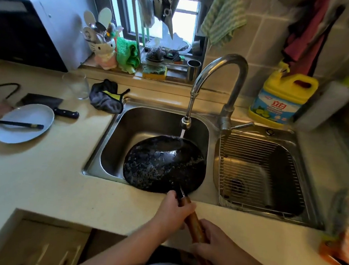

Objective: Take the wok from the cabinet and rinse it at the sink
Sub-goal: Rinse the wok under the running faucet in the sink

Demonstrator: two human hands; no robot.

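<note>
A black wok (163,165) lies tilted in the left basin of the steel sink (114,140), its near rim resting over the counter edge. Water runs from the faucet (220,73) onto the wok's far rim. The wok's wooden handle (195,224) points toward me. My left hand (173,211) grips the handle close to the pan. My right hand (217,242) grips the handle's lower end.
The right basin holds a wire rack (256,172). A yellow detergent jug (280,99) stands behind it. On the counter to the left are a white plate (24,122) with chopsticks, a cleaver (52,106), a glass (77,87) and a dark cloth (107,97). An orange packet (347,229) sits at right.
</note>
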